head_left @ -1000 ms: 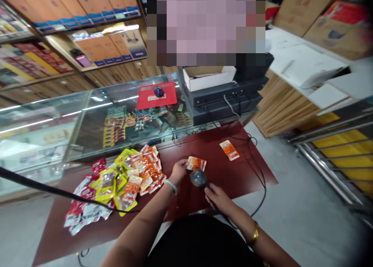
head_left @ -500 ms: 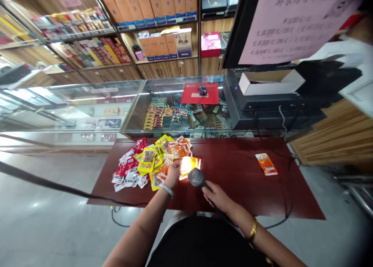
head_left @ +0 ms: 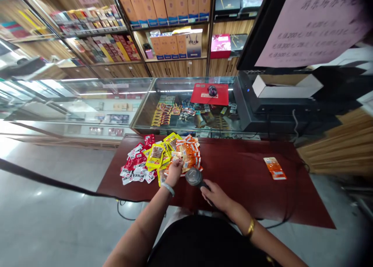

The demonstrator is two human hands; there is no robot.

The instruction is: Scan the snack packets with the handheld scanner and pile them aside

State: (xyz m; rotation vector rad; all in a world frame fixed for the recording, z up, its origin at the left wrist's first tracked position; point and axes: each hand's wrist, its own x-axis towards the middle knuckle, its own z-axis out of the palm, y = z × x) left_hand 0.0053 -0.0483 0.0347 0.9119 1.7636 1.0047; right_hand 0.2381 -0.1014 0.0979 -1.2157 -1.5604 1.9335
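Observation:
My left hand [head_left: 175, 170] grips an orange snack packet [head_left: 188, 162] at the right edge of a heap of red, yellow and orange packets [head_left: 157, 159] on the dark red table [head_left: 239, 189]. My right hand [head_left: 215, 196] is closed on the handle of a black barcode scanner [head_left: 194, 177], whose round head sits just below the held packet. One orange packet [head_left: 275, 168] lies alone on the right part of the table.
A glass display counter [head_left: 163, 104] stands behind the table, with a red mouse pad and mouse [head_left: 210, 93] on it. A black register with a white box [head_left: 287, 86] is at right. Cables [head_left: 128, 205] trail off the table. Shelves of boxed goods fill the back wall.
My left hand has carried the orange packet leftwards, from in front of the scanner back to the edge of the heap. The scanner's bright light on the packet is gone. The view has tilted up.

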